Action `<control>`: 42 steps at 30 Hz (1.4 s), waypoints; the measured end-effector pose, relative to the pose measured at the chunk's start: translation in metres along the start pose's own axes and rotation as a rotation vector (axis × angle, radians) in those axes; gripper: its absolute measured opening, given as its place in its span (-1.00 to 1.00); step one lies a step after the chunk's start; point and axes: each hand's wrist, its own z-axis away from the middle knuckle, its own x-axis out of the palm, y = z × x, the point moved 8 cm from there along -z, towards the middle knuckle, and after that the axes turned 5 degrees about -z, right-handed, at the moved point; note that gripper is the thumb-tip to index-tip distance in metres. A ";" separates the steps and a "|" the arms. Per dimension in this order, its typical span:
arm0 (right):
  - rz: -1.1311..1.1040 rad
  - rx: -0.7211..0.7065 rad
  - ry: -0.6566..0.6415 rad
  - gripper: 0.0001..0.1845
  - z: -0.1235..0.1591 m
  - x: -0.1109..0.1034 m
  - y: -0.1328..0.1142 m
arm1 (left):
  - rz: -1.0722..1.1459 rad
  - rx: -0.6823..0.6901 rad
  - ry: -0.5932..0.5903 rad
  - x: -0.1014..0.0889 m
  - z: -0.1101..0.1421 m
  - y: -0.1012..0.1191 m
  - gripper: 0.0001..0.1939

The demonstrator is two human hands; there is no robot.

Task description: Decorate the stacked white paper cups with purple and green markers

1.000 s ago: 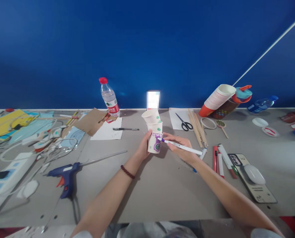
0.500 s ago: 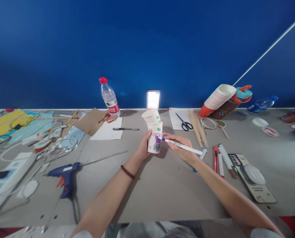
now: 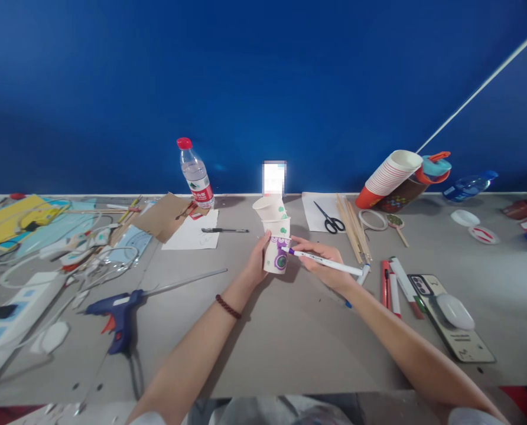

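Note:
A paper cup (image 3: 276, 263) with purple and green drawing on its white side is in my left hand (image 3: 257, 260), whose fingers wrap its left side. Other white paper cups (image 3: 276, 226) with green spots rise behind and above it; how they join is hard to tell. In my right hand (image 3: 325, 263) is a white marker (image 3: 329, 262) with a purple tip end. That tip is at the right part of the purple drawing, touching or very close to it. A blue-tipped marker (image 3: 348, 304) lies under my right wrist.
At left lie a blue glue gun (image 3: 120, 313), a power strip (image 3: 22, 319) and tangled cables. A water bottle (image 3: 195, 177) stands at the back. Scissors (image 3: 329, 219), wooden sticks (image 3: 353, 227), stacked cups (image 3: 390, 177), markers (image 3: 394, 289) and a phone (image 3: 467, 342) are on the right.
The marker's tip has moved slightly left and down on the cup. My left hand and the cups have hardly moved.

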 end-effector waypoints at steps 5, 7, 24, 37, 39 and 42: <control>0.007 -0.028 0.006 -0.79 0.000 0.001 -0.002 | 0.017 -0.030 -0.002 0.003 0.002 0.000 -0.61; 0.006 -0.039 0.004 -0.78 0.000 0.001 -0.004 | 0.023 -0.035 0.007 0.004 0.002 0.000 -0.62; 0.072 -0.073 -0.090 -0.80 0.003 0.006 -0.002 | 0.027 0.015 0.018 0.000 0.000 0.001 -0.61; 0.037 0.020 -0.001 -0.82 0.000 0.002 -0.006 | 0.018 -0.005 0.014 0.002 0.002 0.003 -0.61; 0.035 0.016 0.000 -0.82 0.000 0.003 -0.006 | 0.014 -0.004 0.009 0.002 0.002 0.002 -0.61; 0.029 0.019 -0.021 -0.82 0.000 0.004 -0.004 | 0.018 0.009 0.016 0.002 0.002 0.003 -0.61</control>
